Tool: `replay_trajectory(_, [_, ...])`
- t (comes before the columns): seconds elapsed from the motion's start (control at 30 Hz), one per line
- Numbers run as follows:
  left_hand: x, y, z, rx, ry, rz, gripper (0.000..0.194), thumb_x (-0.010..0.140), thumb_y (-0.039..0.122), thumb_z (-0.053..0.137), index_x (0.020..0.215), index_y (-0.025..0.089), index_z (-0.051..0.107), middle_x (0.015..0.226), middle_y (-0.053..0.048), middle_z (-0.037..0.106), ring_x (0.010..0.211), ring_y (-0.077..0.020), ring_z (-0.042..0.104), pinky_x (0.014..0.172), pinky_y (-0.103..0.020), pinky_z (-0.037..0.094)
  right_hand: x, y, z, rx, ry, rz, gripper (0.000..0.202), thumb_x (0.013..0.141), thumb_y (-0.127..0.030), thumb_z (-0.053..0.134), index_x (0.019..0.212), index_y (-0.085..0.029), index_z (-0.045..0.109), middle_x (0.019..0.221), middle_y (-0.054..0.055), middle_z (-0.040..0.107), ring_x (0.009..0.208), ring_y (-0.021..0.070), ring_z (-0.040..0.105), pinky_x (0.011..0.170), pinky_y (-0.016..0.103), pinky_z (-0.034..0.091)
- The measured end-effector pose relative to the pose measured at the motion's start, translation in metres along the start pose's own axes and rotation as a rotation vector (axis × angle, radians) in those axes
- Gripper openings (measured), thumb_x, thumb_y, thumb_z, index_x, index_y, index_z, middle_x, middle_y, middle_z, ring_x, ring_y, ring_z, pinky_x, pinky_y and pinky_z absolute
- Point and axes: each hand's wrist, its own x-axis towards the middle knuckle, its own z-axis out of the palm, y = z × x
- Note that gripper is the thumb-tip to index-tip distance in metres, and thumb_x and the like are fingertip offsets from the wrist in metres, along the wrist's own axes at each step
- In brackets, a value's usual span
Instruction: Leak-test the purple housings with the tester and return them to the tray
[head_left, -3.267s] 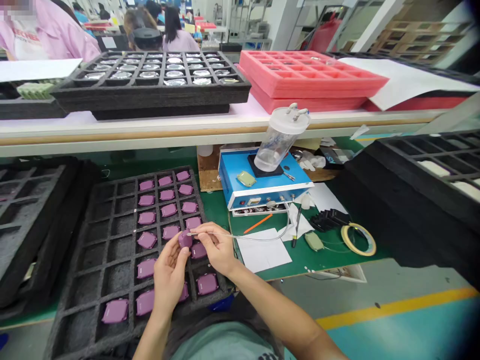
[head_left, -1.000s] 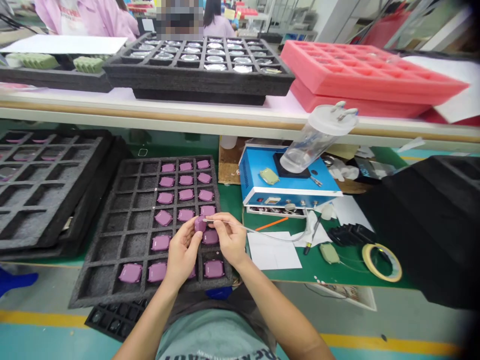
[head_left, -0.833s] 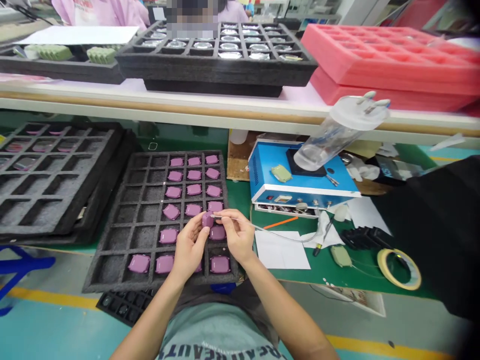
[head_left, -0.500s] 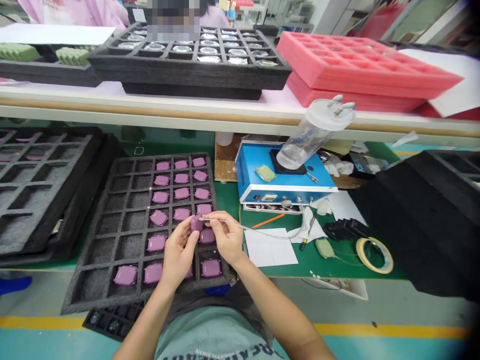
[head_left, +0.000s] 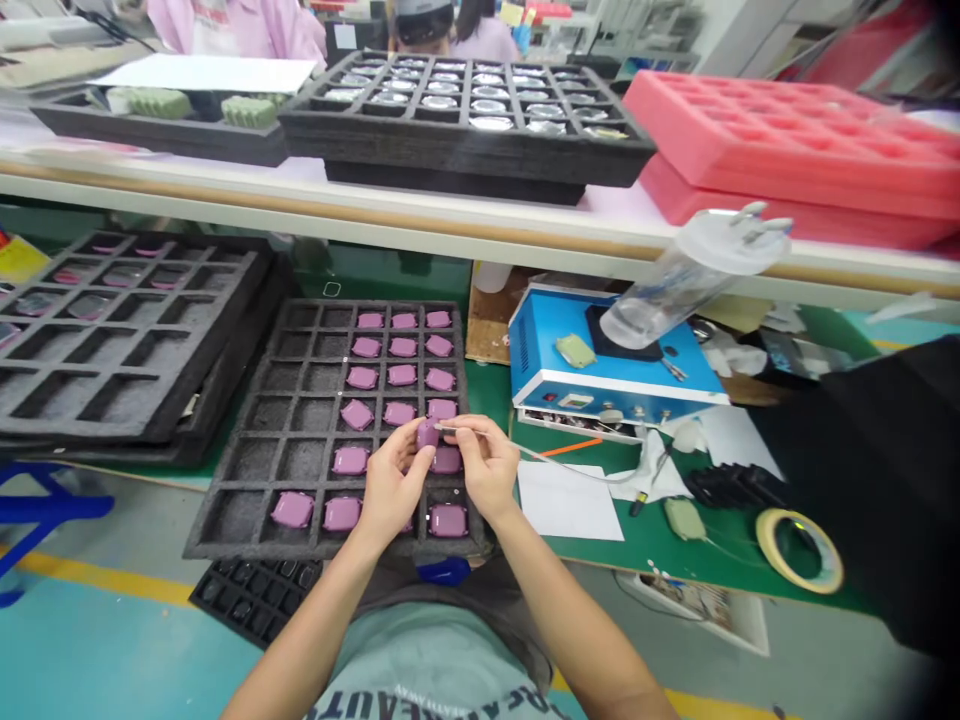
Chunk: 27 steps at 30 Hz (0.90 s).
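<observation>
Above a grey foam tray (head_left: 196, 540), my left hand (head_left: 391, 488) is closed on a purple watch case (head_left: 427, 434), gripping its edge between thumb and fingers. My right hand (head_left: 489, 472) pinches a thin, pen-like tool (head_left: 448, 430), its tip at the case's right side. A thin clear tube or cable (head_left: 581, 472) trails from the tool to the right. More purple watch cases sit in the tray's right-hand compartments, one of them a purple case (head_left: 448, 520) below my right hand. The contact between tip and case is too small to make out.
A blue control box (head_left: 622, 385) with a clear cylinder (head_left: 667, 280) on top stands to the right. Near it lie white paper (head_left: 570, 505), a tape roll (head_left: 766, 548) and a green case (head_left: 685, 519). Foam trays (head_left: 142, 385) are stacked left. A shelf edge (head_left: 420, 232) crosses ahead.
The whole view has shifted, so the bench and tray appear farther right. My hands keep the same hold on the watch case and the pen-like tool.
</observation>
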Motion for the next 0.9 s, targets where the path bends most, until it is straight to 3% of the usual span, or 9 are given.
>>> replay_trajectory(0.17, [-0.005, 0.003, -0.002, 0.152, 0.022, 0.089, 0.039, 0.092, 0.028, 0.059, 0.129, 0.017, 0.063, 0.127, -0.013, 0.07, 0.114, -0.0242, 0.069, 0.097, -0.036, 0.056, -0.001, -0.004, -0.001, 0.02, 0.012, -0.038, 0.015, 0.095, -0.033, 0.063, 0.093, -0.021, 0.072, 0.093, 0.005, 0.072, 0.084, 0.0171, 0.073, 0.074, 0.031, 0.065])
replay_trajectory(0.23, [-0.007, 0.013, -0.02, 0.361, 0.083, 0.16, 0.041, 0.094, 0.026, 0.055, 0.134, 0.019, 0.059, 0.125, -0.011, 0.071, 0.112, -0.024, 0.069, 0.096, -0.037, 0.055, -0.004, -0.005, -0.003, 0.019, 0.051, -0.028, 0.016, 0.095, -0.033, 0.064, 0.092, -0.02, 0.072, 0.091, 0.004, 0.072, 0.082, 0.0164, 0.074, 0.073, 0.03, 0.065])
replay_trajectory(0.33, [-0.006, 0.035, -0.068, 0.751, 0.127, 0.173, 0.035, 0.095, 0.024, 0.051, 0.129, 0.02, 0.058, 0.117, -0.01, 0.072, 0.106, -0.025, 0.069, 0.094, -0.039, 0.053, -0.007, -0.005, -0.004, 0.017, 0.09, 0.011, 0.017, 0.094, -0.034, 0.066, 0.091, -0.018, 0.072, 0.09, 0.004, 0.073, 0.08, 0.0164, 0.075, 0.07, 0.028, 0.064])
replay_trajectory(0.43, [-0.003, 0.051, -0.12, 1.064, -0.066, 0.126, 0.025, 0.096, 0.02, 0.044, 0.115, 0.019, 0.06, 0.111, -0.01, 0.07, 0.105, -0.027, 0.064, 0.095, -0.043, 0.05, -0.009, -0.006, -0.005, 0.003, 0.085, 0.032, 0.017, 0.093, -0.034, 0.067, 0.091, -0.017, 0.072, 0.088, 0.004, 0.073, 0.077, 0.0164, 0.076, 0.068, 0.027, 0.064])
replay_trajectory(0.5, [-0.002, 0.056, -0.143, 1.171, -0.204, 0.099, 0.028, 0.096, 0.019, 0.04, 0.115, 0.02, 0.06, 0.11, -0.009, 0.069, 0.104, -0.0267, 0.062, 0.095, -0.043, 0.048, -0.011, -0.007, -0.005, -0.018, 0.086, 0.035, 0.019, 0.092, -0.035, 0.068, 0.091, -0.017, 0.071, 0.087, 0.004, 0.074, 0.075, 0.0164, 0.075, 0.066, 0.027, 0.063])
replay_trajectory(0.67, [-0.007, 0.051, -0.158, 1.187, -0.304, 0.11, 0.029, 0.097, 0.021, 0.037, 0.108, 0.02, 0.065, 0.108, -0.009, 0.067, 0.105, -0.0253, 0.06, 0.098, -0.042, 0.047, -0.011, -0.007, -0.006, -0.084, 0.106, 0.053, 0.023, 0.091, -0.04, 0.068, 0.091, -0.016, 0.071, 0.085, 0.004, 0.073, 0.071, 0.0166, 0.074, 0.064, 0.029, 0.062])
replay_trajectory(0.73, [-0.014, 0.045, -0.163, 1.189, -0.14, 0.132, 0.029, 0.098, 0.025, 0.041, 0.11, 0.021, 0.066, 0.116, -0.009, 0.067, 0.111, -0.025, 0.059, 0.104, -0.041, 0.045, -0.01, -0.006, -0.006, -0.09, 0.104, 0.075, 0.024, 0.09, -0.041, 0.069, 0.09, -0.016, 0.071, 0.083, 0.004, 0.073, 0.07, 0.0163, 0.073, 0.064, 0.028, 0.061])
replay_trajectory(0.83, [-0.033, 0.033, -0.178, 1.196, 0.245, 0.098, 0.034, 0.099, 0.031, 0.044, 0.123, 0.017, 0.063, 0.127, -0.014, 0.064, 0.12, -0.0287, 0.056, 0.109, -0.046, 0.042, -0.009, -0.005, -0.005, -0.106, 0.107, 0.124, 0.027, 0.088, -0.043, 0.07, 0.09, -0.016, 0.071, 0.084, 0.005, 0.073, 0.068, 0.0159, 0.072, 0.062, 0.028, 0.06])
replay_trajectory(0.9, [-0.044, 0.024, -0.187, 1.191, 0.358, 0.059, 0.041, 0.098, 0.03, 0.041, 0.13, 0.011, 0.059, 0.128, -0.019, 0.063, 0.121, -0.032, 0.056, 0.108, -0.05, 0.043, -0.008, -0.006, -0.004, -0.141, 0.107, 0.153, 0.028, 0.088, -0.044, 0.069, 0.089, -0.016, 0.071, 0.085, 0.005, 0.074, 0.068, 0.0161, 0.073, 0.063, 0.028, 0.06])
